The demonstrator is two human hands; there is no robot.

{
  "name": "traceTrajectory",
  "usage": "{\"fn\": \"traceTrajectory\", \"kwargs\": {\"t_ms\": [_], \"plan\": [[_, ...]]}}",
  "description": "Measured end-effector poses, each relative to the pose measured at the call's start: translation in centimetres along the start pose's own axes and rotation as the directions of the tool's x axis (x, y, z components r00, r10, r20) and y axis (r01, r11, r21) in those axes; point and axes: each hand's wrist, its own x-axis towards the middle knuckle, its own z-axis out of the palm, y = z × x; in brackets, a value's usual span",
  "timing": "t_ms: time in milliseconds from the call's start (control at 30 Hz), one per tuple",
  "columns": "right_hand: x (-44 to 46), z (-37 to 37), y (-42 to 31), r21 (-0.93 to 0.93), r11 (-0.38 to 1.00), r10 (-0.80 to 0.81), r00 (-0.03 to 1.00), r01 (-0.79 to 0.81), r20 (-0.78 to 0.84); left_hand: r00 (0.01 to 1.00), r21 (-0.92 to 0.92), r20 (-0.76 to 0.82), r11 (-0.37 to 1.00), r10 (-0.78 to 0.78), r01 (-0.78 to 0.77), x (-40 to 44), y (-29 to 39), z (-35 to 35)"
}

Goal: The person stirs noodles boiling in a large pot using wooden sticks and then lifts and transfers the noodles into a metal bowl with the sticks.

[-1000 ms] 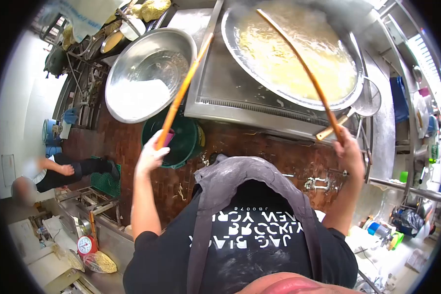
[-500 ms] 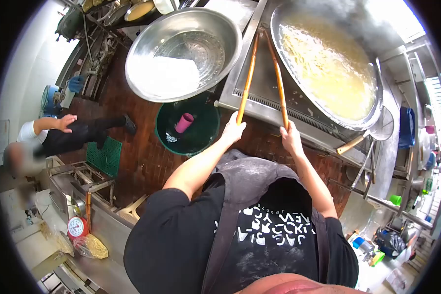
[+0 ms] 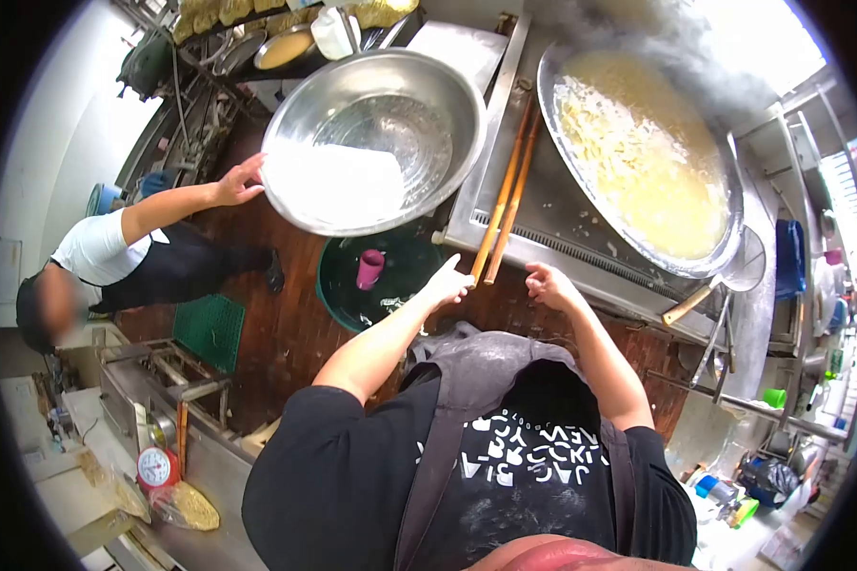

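Observation:
Two long wooden sticks (image 3: 508,195) lie side by side on the steel stove top (image 3: 567,228), their near ends jutting over its front edge. My left hand (image 3: 448,285) is open beside those ends, fingers stretched out; whether a fingertip touches a stick I cannot tell. To their right, my right hand (image 3: 549,285) is empty, its fingers loosely bent and apart. A large pan (image 3: 619,228) holds steaming, cloudy liquid with pale noodle-like strips (image 3: 609,143). At the left, a wide metal basin (image 3: 438,95) is tilted, with a bright white patch inside.
A co-worker's hand (image 3: 243,181) is at the basin's left rim. Below the basin stands a dark green tub (image 3: 338,295) with a pink cup (image 3: 370,269). A wooden-handled strainer (image 3: 747,262) rests at the pan's right. A red scale (image 3: 157,467) is at lower left.
My hands have let go of the sticks, which now lie close together on the stove. The co-worker has stepped closer and reached to the basin. The view has shifted slightly.

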Motion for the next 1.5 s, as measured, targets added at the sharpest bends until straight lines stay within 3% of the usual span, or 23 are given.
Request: {"fn": "traceTrajectory", "kwargs": {"t_ms": [100, 200, 267, 333, 400, 433, 500, 600, 767, 933, 1000, 1200, 1300, 1500], "plan": [[-2.4, -0.8, -1.5, -0.057, 0.998, 0.011, 0.999, -0.013, -0.039, 0.999, -0.004, -0.027, 0.999, 0.045, -0.045, 1.1, -1.9, -0.6], [-4.5, -1.7, 0.6, -0.076, 0.997, 0.012, 0.997, -0.018, -0.07, 0.914, 0.483, -0.206, 0.848, 0.351, -0.217, 3.9, -4.1, 0.2], [-6.5, -2.1, 1.5, 0.004, 0.992, 0.128, 0.99, -0.127, -0.06, 0.931, 0.593, -0.18, 0.79, 0.317, -0.154, 2.0, -0.2, 1.8], [-8.3, -2.5, 1.0, 0.063, 0.988, 0.141, 0.989, -0.138, -0.047, 0.915, 0.691, -0.211, 0.715, 0.345, -0.11, 0.9, 2.7, 4.3], [-8.3, -2.6, -1.6, 0.052, 0.998, -0.042, 0.999, 0.043, -0.009, 0.91, 0.793, -0.204, 0.606, 0.362, -0.064, 2.6, 3.5, 6.4], [-8.3, -2.9, -4.9, -0.074, 0.971, -0.226, 0.974, 0.227, 0.024, 0.918, 0.817, -0.19, 0.575, 0.348, -0.049, 3.0, 4.2, 7.2], [-10.5, -3.0, -15.7, -0.303, 0.81, -0.496, 0.862, 0.503, 0.106, 0.929, 0.879, -0.151, 0.477, 0.338, -0.03, 2.9, 5.1, 8.4], [-16.3, -3.2, -30.6, -0.523, 0.508, -0.741, 0.657, 0.684, 0.14, 0.943, 0.88, -0.176, 0.475, 0.283, 0.021, 8.4, 2.1, 8.2], [-21.7, -4.6, -43.7, -0.688, 0.389, -0.814, 0.578, 0.613, 0.055, 0.93, 0.856, -0.253, 0.511, 0.268, 0.086, 5.9, 1.8, 6.8], [-21.4, -6.8, -50.7, -0.842, 0.214, -0.88, 0.471, 0.496, 0.054, 0.928, 0.859, -0.258, 0.504, 0.268, 0.093, 3.8, 0.2, 4.7], [-25.1, -7.9, -53.6, -0.821, 0.383, -0.656, 0.75, 0.424, 0.081, 0.928, 0.859, -0.267, 0.502, 0.26, 0.106, 3.8, -0.5, 4.1], [-23.0, -8.5, -53.1, -0.875, 0.287, -0.762, 0.647, 0.39, 0.039, 0.929, 0.871, -0.281, 0.471, 0.242, 0.141, 4.5, -1.5, 3.5], [-23.7, -8.5, -53.7, -0.893, 0.312, -0.714, 0.701, 0.323, 0.004, 0.925, 0.865, -0.3, 0.475, 0.234, 0.16, 4.6, -1.1, 3.7], [-24.5, -9.0, -53.9, -0.912, 0.272, -0.739, 0.674, 0.306, 0.006, 0.919, 0.842, -0.333, 0.506, 0.213, 0.188, 5.1, -1.4, 3.1]]}}
